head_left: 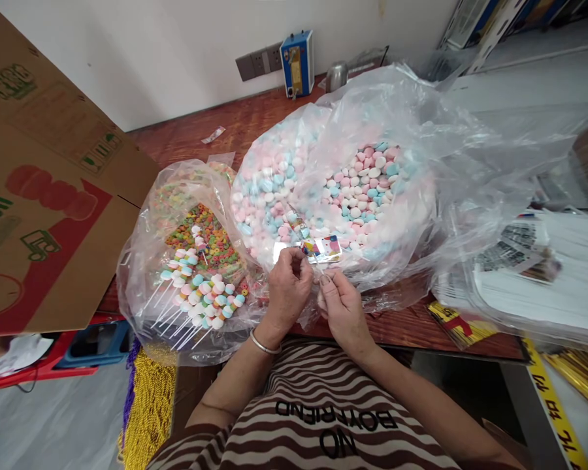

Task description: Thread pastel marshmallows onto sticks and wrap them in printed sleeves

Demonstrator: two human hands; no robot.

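My left hand [288,287] and my right hand [342,305] meet over the near edge of the table, both pinching a small clear wrapper with a colourful printed card [323,249] at its top. Just beyond them lies a big clear plastic bag [402,104] full of pink, white and blue round candies [357,189]. To the left, a smaller clear bag [142,261] holds coloured ring candies [210,238] and several finished candy skewers on white sticks [196,297].
A printed cardboard box [44,196] stands at the left. White sticks in plastic [543,287] lie at the right, with gold twist ties [581,375] near them. A blue device [297,62] stands by the wall. Yellow and purple strands [149,405] hang off the table's edge.
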